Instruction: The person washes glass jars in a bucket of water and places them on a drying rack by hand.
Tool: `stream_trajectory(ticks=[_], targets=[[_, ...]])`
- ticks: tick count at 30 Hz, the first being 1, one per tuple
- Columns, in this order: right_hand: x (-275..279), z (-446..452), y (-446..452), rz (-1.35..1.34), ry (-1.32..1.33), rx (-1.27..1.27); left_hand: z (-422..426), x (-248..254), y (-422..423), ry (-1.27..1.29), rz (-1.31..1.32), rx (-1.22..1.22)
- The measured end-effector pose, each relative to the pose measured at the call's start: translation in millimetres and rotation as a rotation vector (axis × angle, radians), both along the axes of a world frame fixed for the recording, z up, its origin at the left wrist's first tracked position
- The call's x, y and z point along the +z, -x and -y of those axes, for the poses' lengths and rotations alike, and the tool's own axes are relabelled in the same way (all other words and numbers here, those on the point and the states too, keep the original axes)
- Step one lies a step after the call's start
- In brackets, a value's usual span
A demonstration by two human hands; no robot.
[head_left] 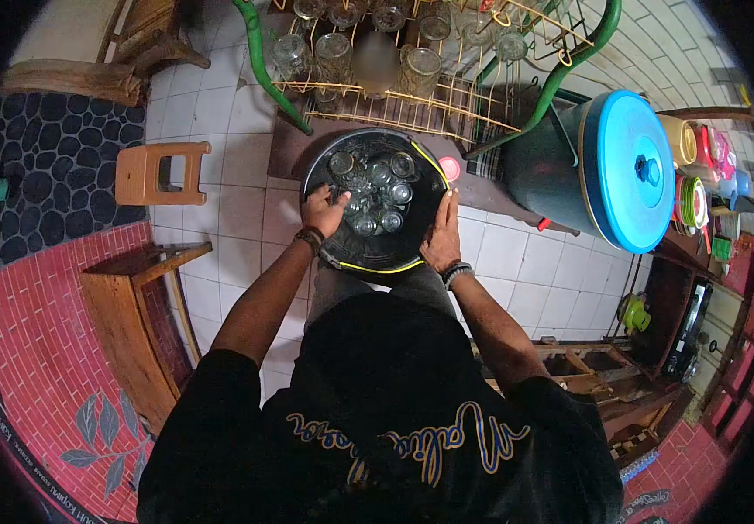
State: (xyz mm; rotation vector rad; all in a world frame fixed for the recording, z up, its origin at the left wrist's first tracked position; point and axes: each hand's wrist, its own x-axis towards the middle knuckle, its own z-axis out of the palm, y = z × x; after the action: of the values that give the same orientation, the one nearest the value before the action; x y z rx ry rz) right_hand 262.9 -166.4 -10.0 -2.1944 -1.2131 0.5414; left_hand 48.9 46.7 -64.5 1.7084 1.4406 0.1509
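Note:
A round black basin [412, 229] with a yellow strip along part of its rim is in front of my legs. Several clear glasses [364, 224] stand clustered inside it, mostly on its left and middle. My left hand [324, 214] grips the basin's left rim, its thumb reaching over the inner side near the glasses. On the opposite side, my right hand [441, 237] holds the right rim, with fingers pointing away from me along the outer wall. The undersides of both hands are hidden.
Beyond the basin stands a green-framed wire rack [394, 105] holding several glass jars. At right is a large bucket with a blue lid [639, 170]. A tan plastic stool [163, 173] and a wooden stand [137, 323] are at left. A small pink-white round item [449, 168] lies beside the basin.

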Motion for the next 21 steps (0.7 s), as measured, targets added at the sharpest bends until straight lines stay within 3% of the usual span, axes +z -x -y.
stream_trajectory(ticks=[2,4,5,8,14,17,19,21], targets=[[-3,-2,1,0.015,0.013,0.005,-6,-19,-7,0.137,0.074,0.02],[-4,-3,1,0.055,0.037,-0.001,-4,-15,-25,0.025,-0.07,0.108],[-5,-3,0,0.053,0.04,-0.002,-11,-43,-25,-0.044,-0.074,0.035],[-3,-2,-1,0.043,0.036,0.015,-11,23,-58,0.086,-0.193,0.169],[-4,-4,-3,0.028,0.04,0.009,-19,-6,-83,0.044,-0.259,0.281],[-6,-2,-3,0.052,0.032,0.018,-11,11,-83,-0.043,-0.298,0.292],[-6,-2,-3,0.012,0.02,0.014,-3,29,-76,-0.08,-0.045,0.293],[-7,1,-5,-0.008,0.052,0.014,0,45,-66,-0.203,-0.022,0.221]])
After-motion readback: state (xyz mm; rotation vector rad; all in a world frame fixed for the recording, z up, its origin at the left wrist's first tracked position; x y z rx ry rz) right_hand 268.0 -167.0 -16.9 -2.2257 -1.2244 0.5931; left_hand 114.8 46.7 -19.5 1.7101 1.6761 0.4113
